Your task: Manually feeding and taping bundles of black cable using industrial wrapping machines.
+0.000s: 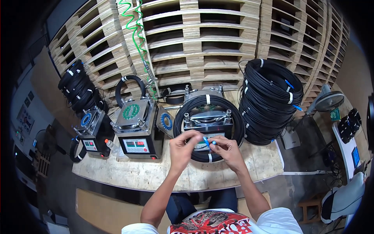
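My right hand pinches a small blue cable connector between thumb and fingertips. Close beside it, my left hand has its fingers drawn together at another blue piece; those fingertips are blurred, and whatever they hold is too small to make out. Both hands are raised in front of a coil of black cable bound with white ties. The coil stands around the front of a metal-topped machine, whose display is partly covered by my fingers.
Two similar machines with lit displays, one in the middle and one farther left, share the wooden table. A tall stack of black cable coils rises on the right. Pallets stand behind; a green spiral hose hangs down.
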Tool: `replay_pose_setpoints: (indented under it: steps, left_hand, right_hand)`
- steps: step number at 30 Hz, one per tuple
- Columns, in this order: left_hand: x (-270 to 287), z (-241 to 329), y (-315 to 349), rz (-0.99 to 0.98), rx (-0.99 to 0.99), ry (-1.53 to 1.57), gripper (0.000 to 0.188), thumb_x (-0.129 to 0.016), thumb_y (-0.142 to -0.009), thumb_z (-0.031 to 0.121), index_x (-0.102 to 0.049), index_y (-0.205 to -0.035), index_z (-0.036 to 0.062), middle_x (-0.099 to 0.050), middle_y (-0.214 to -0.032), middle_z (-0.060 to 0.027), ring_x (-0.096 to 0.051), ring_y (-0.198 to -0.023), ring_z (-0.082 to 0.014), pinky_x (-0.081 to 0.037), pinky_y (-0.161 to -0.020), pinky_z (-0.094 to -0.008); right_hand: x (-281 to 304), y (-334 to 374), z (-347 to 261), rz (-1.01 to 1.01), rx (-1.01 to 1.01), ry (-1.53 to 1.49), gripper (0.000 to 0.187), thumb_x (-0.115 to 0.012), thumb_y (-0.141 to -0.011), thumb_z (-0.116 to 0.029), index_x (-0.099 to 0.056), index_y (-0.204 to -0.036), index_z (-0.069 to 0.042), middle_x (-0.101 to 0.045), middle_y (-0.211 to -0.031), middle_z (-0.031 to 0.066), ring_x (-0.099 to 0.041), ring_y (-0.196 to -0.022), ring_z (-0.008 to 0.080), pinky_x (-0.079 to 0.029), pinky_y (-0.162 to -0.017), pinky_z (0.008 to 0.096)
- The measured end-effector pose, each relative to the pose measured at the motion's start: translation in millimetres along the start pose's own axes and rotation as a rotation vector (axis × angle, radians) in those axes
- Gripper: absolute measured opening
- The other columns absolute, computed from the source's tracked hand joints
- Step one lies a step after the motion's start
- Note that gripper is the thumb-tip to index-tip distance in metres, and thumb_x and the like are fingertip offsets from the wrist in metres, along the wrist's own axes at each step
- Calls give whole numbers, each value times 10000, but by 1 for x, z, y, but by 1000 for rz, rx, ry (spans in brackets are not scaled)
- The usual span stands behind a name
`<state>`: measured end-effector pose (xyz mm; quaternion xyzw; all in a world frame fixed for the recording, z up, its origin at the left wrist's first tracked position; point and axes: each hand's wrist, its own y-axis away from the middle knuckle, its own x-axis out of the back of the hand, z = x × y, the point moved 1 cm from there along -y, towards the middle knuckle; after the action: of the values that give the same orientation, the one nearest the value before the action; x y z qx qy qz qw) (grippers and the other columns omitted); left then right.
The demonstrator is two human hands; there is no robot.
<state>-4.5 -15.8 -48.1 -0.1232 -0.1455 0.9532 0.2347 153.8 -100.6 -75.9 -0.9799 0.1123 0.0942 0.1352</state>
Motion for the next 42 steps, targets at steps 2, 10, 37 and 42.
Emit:
replay_pose_setpoints:
  steps: [2,10,37,42]
  left_hand:
    - [7,-2,-3,95,-4,-16,121,-712,-895,47,-704,-971,-47,-721,-926,-80,-649,-834,-79,-512,-755,-212]
    - [8,-34,44,127,-138,-265,61,-680,-916,41,-669,-944,-11,-659,-772,-36,-588,-673,-60,-462,-617,-210]
    - [-96,-132,-10,-669,273,-42,325,-522,-1034,212,-592,-1261,-11,-671,-945,-37,-614,-729,-84,-516,-664,-242]
    - [-76,-143,-2,-643,361,52,332,-527,-1030,190,-576,-1286,-14,-652,-1097,-89,-648,-792,-116,-533,-703,-247]
  right_hand:
    - [9,-3,2,-4,-60,-33,217,-662,-941,-115,-710,-1107,16,-623,-821,-4,-560,-731,51,-457,-639,208]
    - [25,-3,17,76,-143,63,238,-591,-993,-146,-685,-1102,44,-645,-762,25,-565,-583,55,-437,-519,200]
    - [101,-57,-26,1,12,424,255,-638,-965,-223,-719,-1008,15,-660,-795,19,-565,-694,67,-460,-651,233]
    - [125,-54,-18,369,491,1234,253,-698,-906,-260,-752,-1030,-47,-607,-1049,95,-568,-964,112,-473,-804,267]
